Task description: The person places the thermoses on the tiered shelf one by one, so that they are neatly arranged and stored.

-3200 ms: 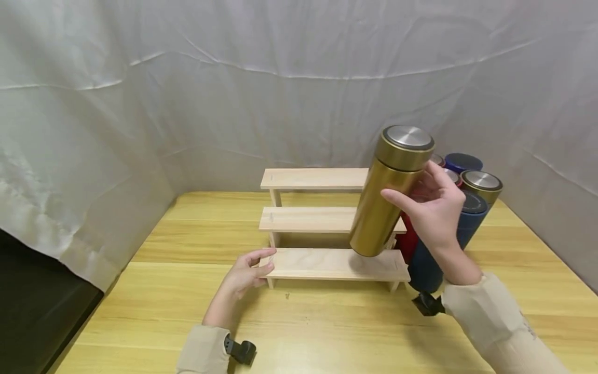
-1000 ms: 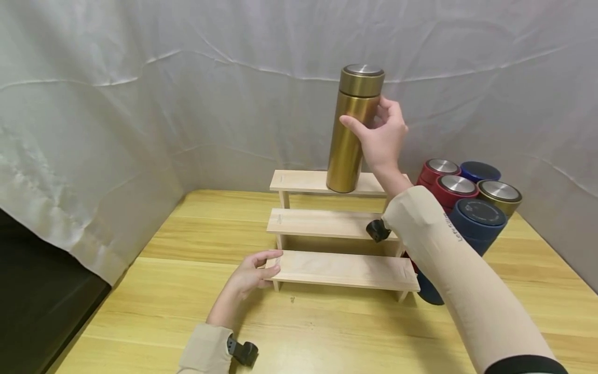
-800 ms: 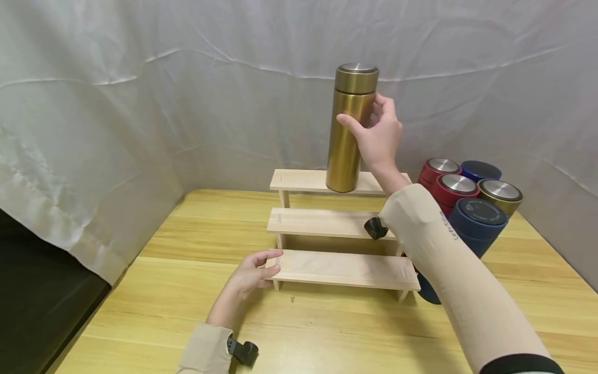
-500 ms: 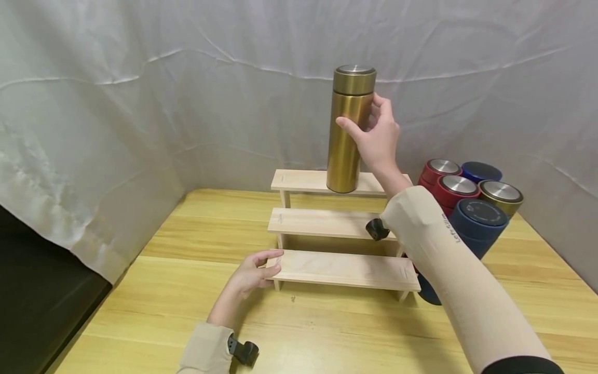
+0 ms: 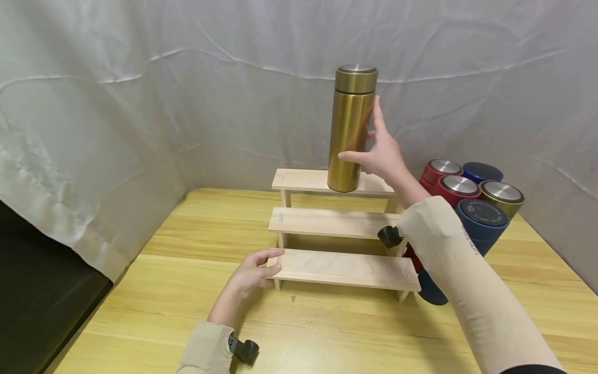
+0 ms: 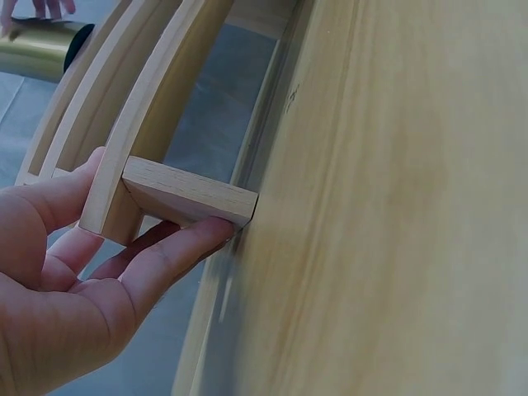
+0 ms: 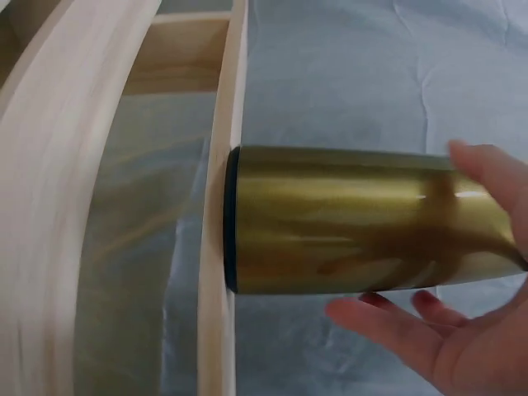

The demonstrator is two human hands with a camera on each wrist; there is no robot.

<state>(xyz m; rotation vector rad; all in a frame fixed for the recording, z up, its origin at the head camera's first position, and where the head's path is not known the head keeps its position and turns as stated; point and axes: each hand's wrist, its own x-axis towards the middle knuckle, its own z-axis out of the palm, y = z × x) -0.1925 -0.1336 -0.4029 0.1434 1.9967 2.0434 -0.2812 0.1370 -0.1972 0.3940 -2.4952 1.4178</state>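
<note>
Gold flask [image 5: 348, 124] is standing upright on wooden stand's [image 5: 322, 222] top shelf [image 5: 301, 179]. Right hand [image 5: 383, 153] is framing it wide, fingers straight. Left hand [image 5: 252, 271] is pinching bottom shelf's [image 5: 345, 267] left end. Other lidded flasks [image 5: 483, 221] are clustering right of stand.

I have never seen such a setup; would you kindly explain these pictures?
There is no machine: a person works bare-handed. The wide view comes from a head camera, the close ones from a left wrist camera and a right wrist camera. On the table stand a three-tier wooden rack and, to its right, a cluster of red, blue and gold bottles. The left hand has a grip on the lowest tier. The right hand reaches loosely around another gold bottle standing on the top tier.
</note>
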